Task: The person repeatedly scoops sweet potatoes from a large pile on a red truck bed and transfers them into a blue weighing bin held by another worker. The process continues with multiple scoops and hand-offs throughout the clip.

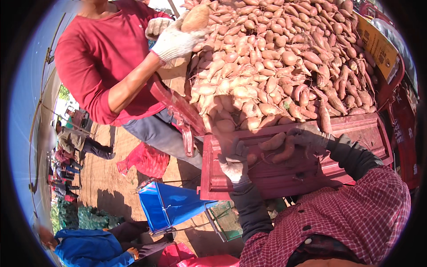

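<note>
My left hand (234, 164), in a pale glove, is raised over the red metal tailgate (353, 143) with its fingers apart and nothing in it. Farther right, my right hand (307, 135), in a dirty grey glove, grips the upper end of a slender sweet potato (284, 152). Another sweet potato (273, 141) lies just left of that one on the lowered tailgate. A smaller one (251, 159) is close beside my left hand. Beyond the tailgate a large heap of sweet potatoes (267, 63) fills the truck bed, partly in shadow along its near edge.
At the left, a person in a red shirt (96, 63) holds a big sweet potato (195, 18) in a gloved hand (176, 43). Below stand a blue fabric chute (173, 203) on a metal frame and a red mesh sack (146, 162). Someone in blue (90, 247) is at lower left.
</note>
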Tool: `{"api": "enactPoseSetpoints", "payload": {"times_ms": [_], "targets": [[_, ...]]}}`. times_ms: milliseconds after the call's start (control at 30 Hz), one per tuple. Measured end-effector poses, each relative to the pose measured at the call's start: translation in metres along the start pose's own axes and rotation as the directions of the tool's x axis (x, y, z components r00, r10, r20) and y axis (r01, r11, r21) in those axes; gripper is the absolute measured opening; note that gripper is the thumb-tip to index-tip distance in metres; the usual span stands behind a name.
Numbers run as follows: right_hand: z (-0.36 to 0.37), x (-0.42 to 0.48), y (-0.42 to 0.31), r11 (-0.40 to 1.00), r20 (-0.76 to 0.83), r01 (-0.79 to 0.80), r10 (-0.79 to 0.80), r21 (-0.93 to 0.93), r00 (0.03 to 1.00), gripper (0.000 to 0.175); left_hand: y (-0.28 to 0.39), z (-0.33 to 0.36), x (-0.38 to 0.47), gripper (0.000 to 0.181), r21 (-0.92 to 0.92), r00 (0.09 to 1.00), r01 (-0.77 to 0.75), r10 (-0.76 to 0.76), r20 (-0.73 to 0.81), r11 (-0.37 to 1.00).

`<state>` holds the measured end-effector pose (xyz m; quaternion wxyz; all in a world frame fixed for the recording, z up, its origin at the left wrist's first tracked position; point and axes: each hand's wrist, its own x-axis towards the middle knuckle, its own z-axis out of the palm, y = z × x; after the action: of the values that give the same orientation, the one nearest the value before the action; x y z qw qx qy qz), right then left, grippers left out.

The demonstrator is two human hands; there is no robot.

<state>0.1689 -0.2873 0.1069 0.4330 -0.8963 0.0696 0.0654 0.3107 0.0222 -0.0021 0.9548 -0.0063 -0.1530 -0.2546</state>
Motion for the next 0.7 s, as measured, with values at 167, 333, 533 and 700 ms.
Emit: {"api": "enactPoseSetpoints", "payload": {"times_ms": [167, 333, 533, 700], "targets": [[-0.052, 0.097, 0.037, 0.981, -0.055, 0.193, -0.194, -0.016, 0.980, 0.044, -0.056, -0.036, 0.061, 0.063, -0.118, 0.995, 0.098, -0.102, -0.025, 0.988], [-0.087, 0.211, 0.009, 0.895, -0.209, 0.294, -0.375, -0.335, 0.903, 0.053, -0.067, -0.048, 0.070, 0.067, -0.041, 0.974, -0.083, 0.072, -0.217, 0.996], [-0.045, 0.345, -0.012, 0.637, -0.270, 0.278, -0.624, -0.719, 0.733, 0.051, -0.078, -0.053, 0.080, 0.074, 0.205, 0.956, -0.089, 0.141, -0.258, 0.975], [-0.009, 0.398, -0.025, 0.637, -0.278, 0.055, -0.412, -0.769, 0.868, 0.051, -0.090, -0.050, 0.077, 0.069, 0.470, 0.867, 0.008, 0.228, -0.444, 0.883]]}}
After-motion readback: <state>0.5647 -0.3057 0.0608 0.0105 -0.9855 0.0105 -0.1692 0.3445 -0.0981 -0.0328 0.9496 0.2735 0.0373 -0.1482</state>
